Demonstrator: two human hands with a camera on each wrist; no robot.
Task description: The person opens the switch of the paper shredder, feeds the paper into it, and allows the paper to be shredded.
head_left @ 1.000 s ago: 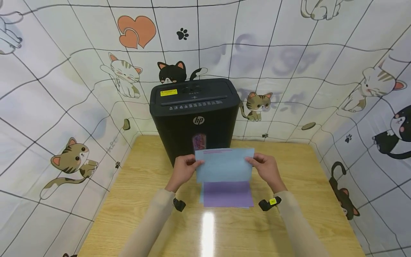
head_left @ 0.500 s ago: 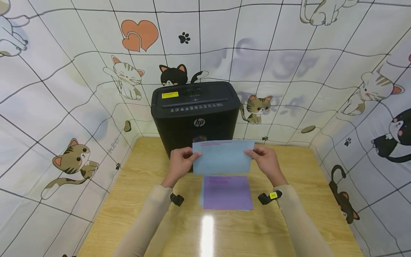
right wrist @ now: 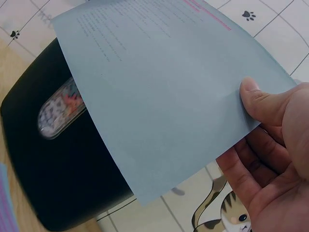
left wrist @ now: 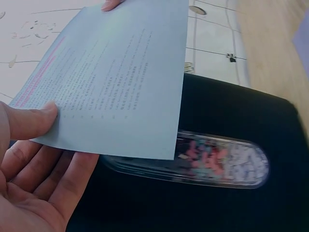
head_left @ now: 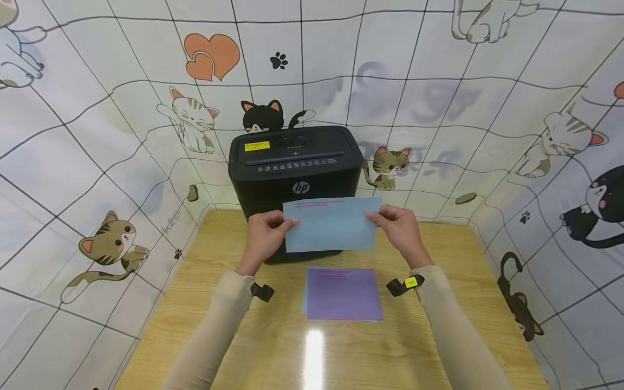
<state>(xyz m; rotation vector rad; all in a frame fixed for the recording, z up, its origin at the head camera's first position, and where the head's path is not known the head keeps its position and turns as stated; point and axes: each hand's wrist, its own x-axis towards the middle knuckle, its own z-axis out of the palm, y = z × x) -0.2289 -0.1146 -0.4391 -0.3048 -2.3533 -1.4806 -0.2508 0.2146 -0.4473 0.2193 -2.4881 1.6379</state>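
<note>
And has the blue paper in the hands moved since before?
Yes. In the head view the paper has gone up, closer to the hp logo on the shredder.

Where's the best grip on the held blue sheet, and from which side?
I'd pinch the sheet by its left and right edges, left hand and right hand each from its outer side, thumb on the printed face, fingers behind. It's thin, broad and raised off the table, so opposite pinches should limit sagging.

Bright overhead-looking light
White glare streaks the glossy pale wood-grain tabletop [head_left: 361, 349]; the left wrist view's background looks blurred.
</note>
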